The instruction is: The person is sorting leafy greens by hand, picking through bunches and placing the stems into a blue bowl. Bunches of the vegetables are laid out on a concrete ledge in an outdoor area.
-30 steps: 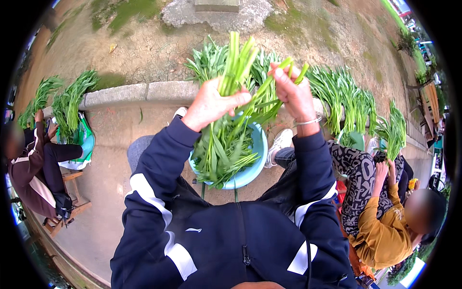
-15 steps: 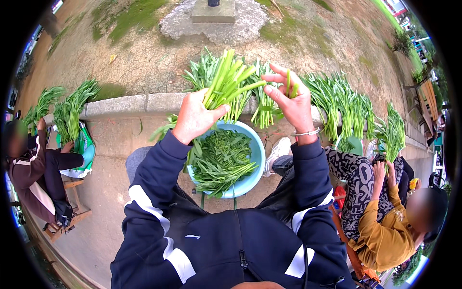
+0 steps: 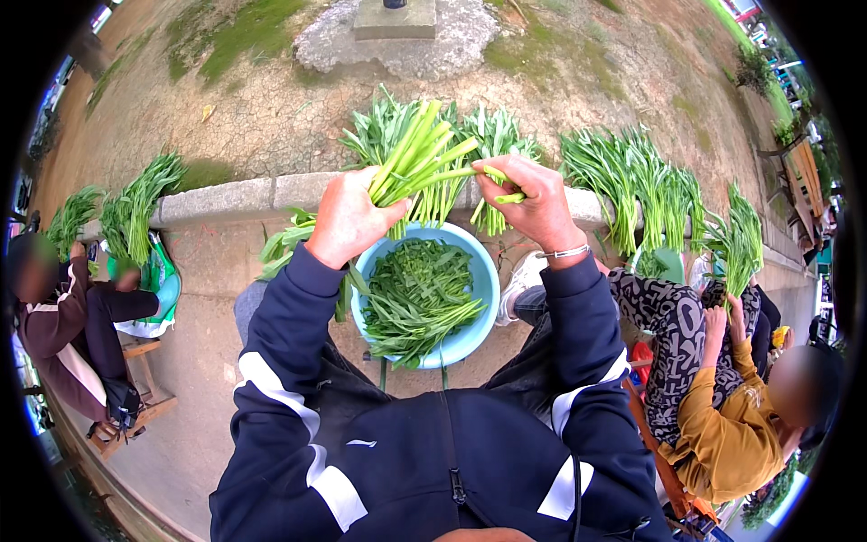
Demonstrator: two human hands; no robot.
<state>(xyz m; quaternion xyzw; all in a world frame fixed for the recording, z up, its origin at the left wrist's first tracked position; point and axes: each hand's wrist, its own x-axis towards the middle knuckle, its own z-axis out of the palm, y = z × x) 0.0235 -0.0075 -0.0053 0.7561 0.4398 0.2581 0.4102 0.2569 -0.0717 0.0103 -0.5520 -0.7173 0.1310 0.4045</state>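
My left hand [image 3: 345, 215] is closed around a bunch of leafy green vegetables [image 3: 414, 155], thick pale stem ends pointing up and away. Their leaves [image 3: 287, 246] hang out below that hand, to its left. My right hand [image 3: 533, 206] pinches the tip of one stem that sticks out of the bunch to the right. Short stem pieces [image 3: 509, 198] also show between its fingers. Below both hands stands a light blue basin [image 3: 493, 287], partly filled with loose cut greens [image 3: 420, 294].
More bunches of greens [image 3: 623, 185] lean along the stone curb [image 3: 221, 196]. At the right, a seated person in a mustard top [image 3: 718, 434] holds a bunch beside a green basin [image 3: 661, 264]. Another person [image 3: 68, 334] sits at the left by a green and white bag [image 3: 167, 294].
My right hand has moved left and down to the bunch, and its fingers have closed on a stem tip. My left hand has shifted slightly left with the bunch.
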